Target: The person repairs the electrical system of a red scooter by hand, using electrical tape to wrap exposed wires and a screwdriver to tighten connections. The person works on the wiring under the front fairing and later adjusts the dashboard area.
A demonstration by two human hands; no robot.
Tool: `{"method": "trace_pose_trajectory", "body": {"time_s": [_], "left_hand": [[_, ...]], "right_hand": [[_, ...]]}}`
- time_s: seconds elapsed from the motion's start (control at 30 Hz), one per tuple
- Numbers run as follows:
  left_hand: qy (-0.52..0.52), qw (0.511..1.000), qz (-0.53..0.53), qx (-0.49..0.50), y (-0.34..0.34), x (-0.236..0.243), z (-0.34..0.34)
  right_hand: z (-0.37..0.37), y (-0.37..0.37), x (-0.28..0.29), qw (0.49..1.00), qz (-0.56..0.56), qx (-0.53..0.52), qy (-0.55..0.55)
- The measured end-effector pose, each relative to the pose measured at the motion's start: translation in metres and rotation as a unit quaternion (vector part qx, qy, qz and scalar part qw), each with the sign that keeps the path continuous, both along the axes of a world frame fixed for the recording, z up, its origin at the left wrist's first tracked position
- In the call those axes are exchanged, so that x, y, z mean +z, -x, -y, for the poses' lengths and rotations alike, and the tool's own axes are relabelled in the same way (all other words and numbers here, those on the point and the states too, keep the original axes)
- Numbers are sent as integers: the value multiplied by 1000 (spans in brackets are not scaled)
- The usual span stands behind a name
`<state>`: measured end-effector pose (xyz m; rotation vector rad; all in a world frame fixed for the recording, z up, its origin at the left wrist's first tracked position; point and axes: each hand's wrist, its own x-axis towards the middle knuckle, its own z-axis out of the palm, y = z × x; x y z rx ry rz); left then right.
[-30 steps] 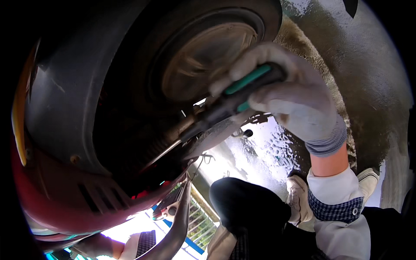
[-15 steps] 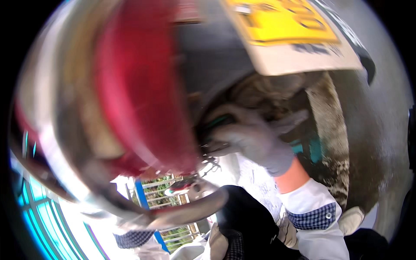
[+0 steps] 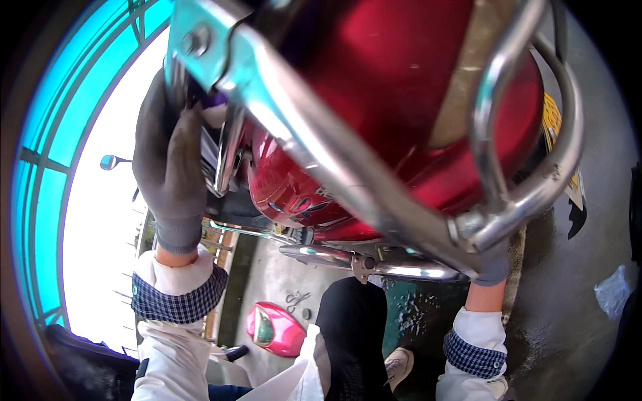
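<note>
A red motorcycle [image 3: 394,73] with a chrome rail [image 3: 328,154] round its tail fills the upper middle of the view. My left hand [image 3: 170,150], in a grey glove, is raised at the rail's left end, beside a bolted bracket [image 3: 196,41]. Its thumb and fingers close round the metal there, though the fingertips are hidden. Low on the right, my right hand [image 3: 495,266], also gloved, is mostly behind the rail's lower right bend. Only its cuff and wrist side show, so its fingers cannot be seen.
A red fairing piece with a clear lamp [image 3: 277,329] lies on the floor. Small wire-like parts [image 3: 295,301] are beside it. A yellow plate [image 3: 552,120] shows behind the motorcycle. At right lies a crumpled plastic bag [image 3: 614,292] on wet concrete.
My view has swung, and the motorcycle's tail now spans the top. My right hand has left the space under the rear fender for the rail. My left hand has come into view, raised.
</note>
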<state>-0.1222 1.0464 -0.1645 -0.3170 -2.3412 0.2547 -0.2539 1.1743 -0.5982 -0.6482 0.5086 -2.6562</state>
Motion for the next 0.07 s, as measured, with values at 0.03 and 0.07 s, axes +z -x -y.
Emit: {"method": "trace_pose_trajectory", "body": {"time_s": [0.03, 0.07], "left_hand": [[17, 1000, 9, -15, 4, 1, 1], [38, 999, 20, -14, -4, 6, 4]], "right_hand": [[-11, 4, -12, 953, -143, -184, -194], [-35, -54, -44, 952, -157, -177, -196]]}}
